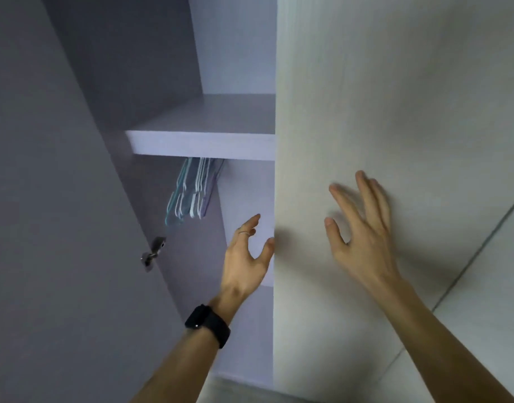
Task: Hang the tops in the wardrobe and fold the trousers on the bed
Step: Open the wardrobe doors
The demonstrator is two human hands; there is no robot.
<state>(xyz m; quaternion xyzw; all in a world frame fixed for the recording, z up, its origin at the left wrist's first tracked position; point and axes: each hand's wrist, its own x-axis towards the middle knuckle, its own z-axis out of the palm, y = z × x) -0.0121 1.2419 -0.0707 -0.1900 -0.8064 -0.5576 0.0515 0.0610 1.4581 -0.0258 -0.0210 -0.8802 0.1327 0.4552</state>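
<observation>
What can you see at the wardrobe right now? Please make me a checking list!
Surface: a pale flat shelf board crosses the inside of the wardrobe.
Job's things: clear bluish plastic hangers hang in a bunch under the shelf; no tops or trousers seen.
Clutter: nothing seen.
Hands: the left hand is open, with its thumb at the edge of the pale wood-grain wardrobe door. The right hand is open, with fingers spread over that door's front; it is too blurred to tell if it touches.
Cables: nothing seen.
Surroundings: a grey open door panel stands on the left, with a small metal hinge. There is a black wristwatch on the left wrist.
</observation>
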